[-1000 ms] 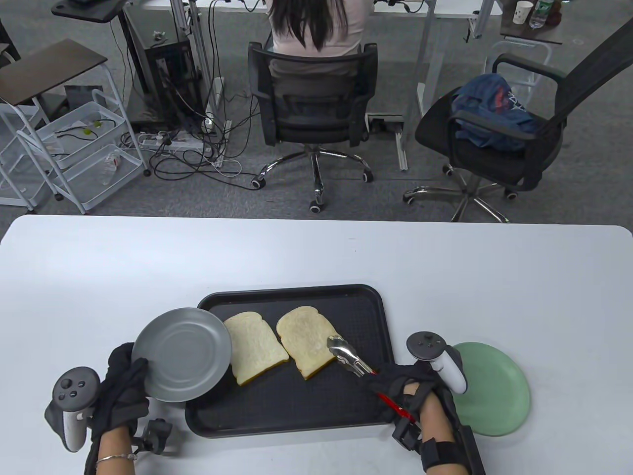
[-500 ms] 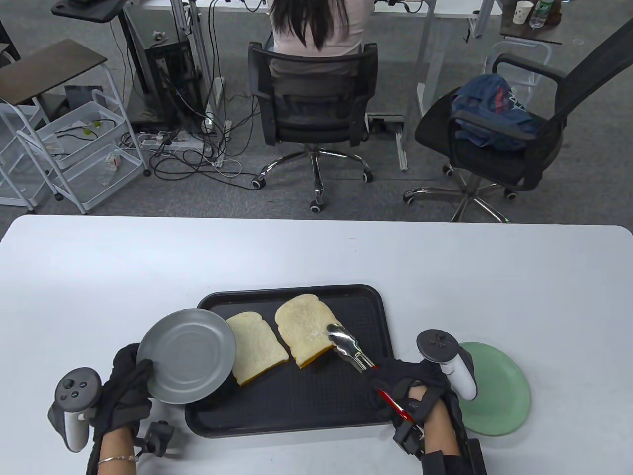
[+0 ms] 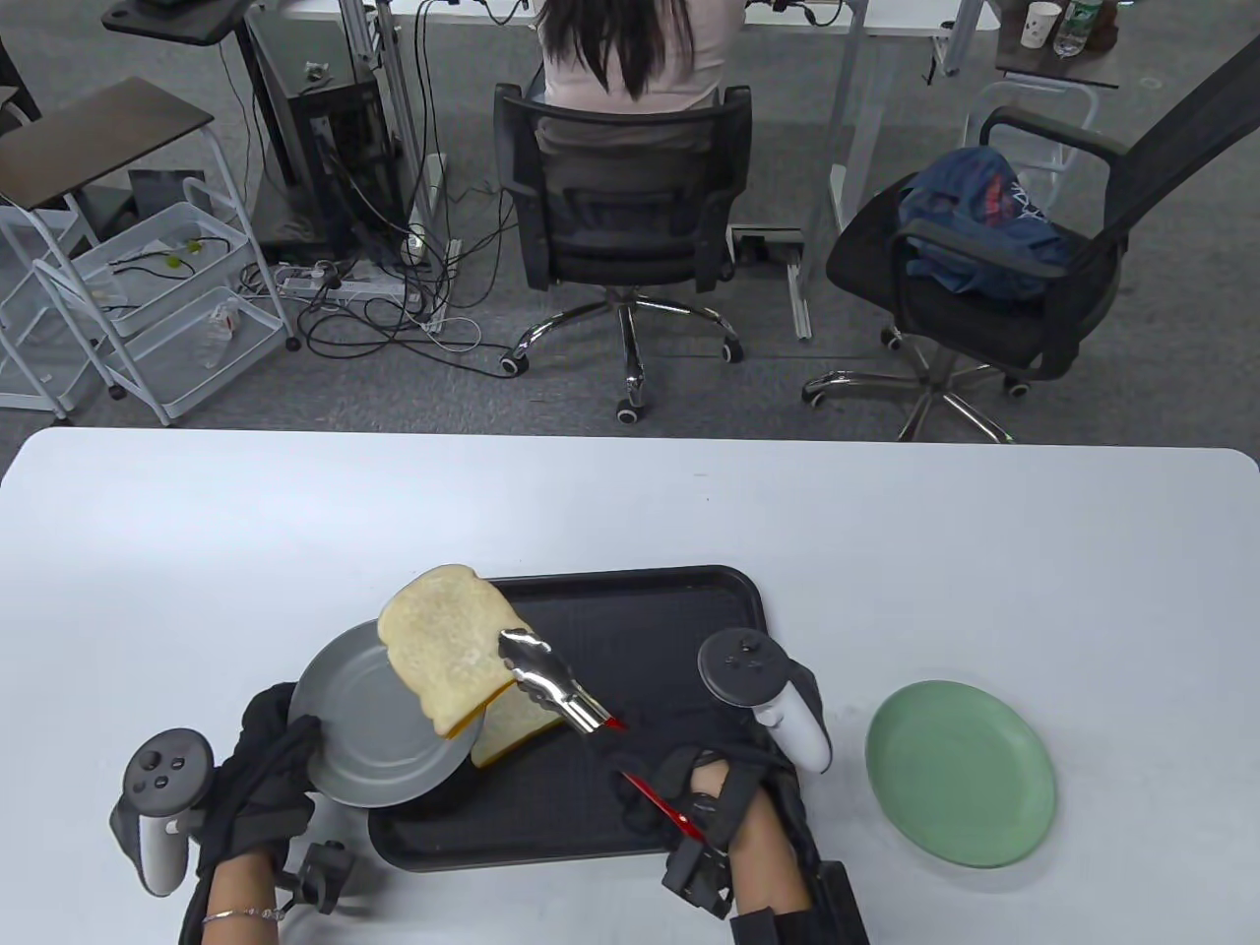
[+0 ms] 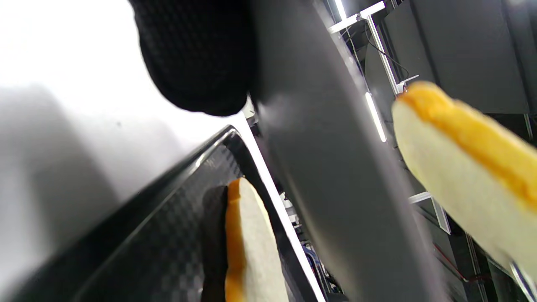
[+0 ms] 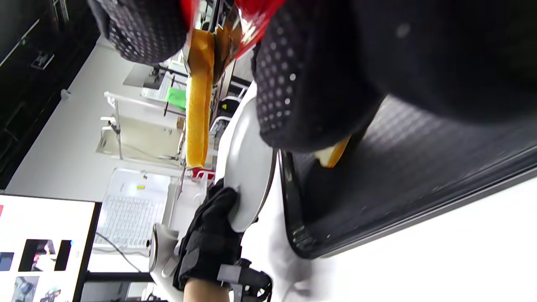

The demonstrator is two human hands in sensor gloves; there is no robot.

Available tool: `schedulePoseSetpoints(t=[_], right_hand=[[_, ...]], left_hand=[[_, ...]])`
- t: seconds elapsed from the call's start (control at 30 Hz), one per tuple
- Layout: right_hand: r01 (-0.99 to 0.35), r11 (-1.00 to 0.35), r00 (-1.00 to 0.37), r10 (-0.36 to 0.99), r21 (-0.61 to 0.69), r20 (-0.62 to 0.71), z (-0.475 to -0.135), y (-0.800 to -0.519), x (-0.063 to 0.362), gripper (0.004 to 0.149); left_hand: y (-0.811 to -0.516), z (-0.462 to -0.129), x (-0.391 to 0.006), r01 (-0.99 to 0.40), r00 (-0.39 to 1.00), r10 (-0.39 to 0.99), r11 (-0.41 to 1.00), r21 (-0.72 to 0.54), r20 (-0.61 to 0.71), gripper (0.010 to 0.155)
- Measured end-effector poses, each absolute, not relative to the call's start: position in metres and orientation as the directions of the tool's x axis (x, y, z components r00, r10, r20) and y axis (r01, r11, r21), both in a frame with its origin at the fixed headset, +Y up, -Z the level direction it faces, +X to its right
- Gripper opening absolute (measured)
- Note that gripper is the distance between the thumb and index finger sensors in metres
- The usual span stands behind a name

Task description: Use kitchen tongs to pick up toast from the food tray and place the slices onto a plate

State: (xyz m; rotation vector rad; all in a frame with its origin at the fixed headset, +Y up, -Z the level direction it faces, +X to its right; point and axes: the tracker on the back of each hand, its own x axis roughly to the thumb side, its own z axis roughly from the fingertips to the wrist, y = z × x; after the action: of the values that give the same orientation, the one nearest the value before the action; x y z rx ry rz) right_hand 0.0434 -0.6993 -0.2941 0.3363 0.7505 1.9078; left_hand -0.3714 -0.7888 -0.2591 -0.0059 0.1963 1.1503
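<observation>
The work surface is a white table (image 3: pixel 630 512) in an office area; chairs, cable runs and a wire cart stand on the grey carpet beyond its far edge. A black food tray (image 3: pixel 679 630) lies near the front edge, and a green plate (image 3: pixel 960 775) rests on the table to its right, unused.

**Left hand.** The left hand (image 3: pixel 261 778) grips the near rim of a grey plate (image 3: pixel 364 728), fingers curled over the edge. The plate is raised and overlaps the tray's left end; the left wrist view shows it tilted.

**Right hand.** The right hand (image 3: pixel 689 778) is closed around the red handles of the kitchen tongs (image 3: pixel 551 684). The metal tips clamp one corner of the lifted toast slice (image 3: pixel 448 635), which hangs tilted over the grey plate's far part, clear of the tray.

**Remaining item.** A second toast slice (image 3: pixel 512 728) lies on the tray, partly hidden under the plate and the lifted slice.

**Step in hand (judged): lower the clamped slice onto the grey plate.**

1. Maintain squeeze pressure on the tongs. The grip is at one corner only, so the slice may pivot or tear.
2. Level the plate before release; a tilted plate lets the slice slide off.
3. Centre the slice over the plate.
4. Lower until the free edge touches, then lay the slice flat.
5. Release only once the slice is supported.
</observation>
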Motion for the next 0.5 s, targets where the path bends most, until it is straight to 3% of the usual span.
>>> schedulePoseSetpoints(t=[0.2,0.5], right_hand=[[-0.663,-0.296,-0.492,0.864,0.687,-0.102,-0.294,-0.722,-0.004,0.066],[-0.632,-0.376,-0.593,0.798,0.678,-0.111,-0.290,-0.725,-0.014,0.068]], left_hand=[[-0.790,-0.259,-0.369,-0.914,0.381,0.912,0.396,0.086,-0.152,0.058],[-0.790,-0.259,-0.368,-0.939,0.321,0.938,0.333,0.085,-0.132,0.058]])
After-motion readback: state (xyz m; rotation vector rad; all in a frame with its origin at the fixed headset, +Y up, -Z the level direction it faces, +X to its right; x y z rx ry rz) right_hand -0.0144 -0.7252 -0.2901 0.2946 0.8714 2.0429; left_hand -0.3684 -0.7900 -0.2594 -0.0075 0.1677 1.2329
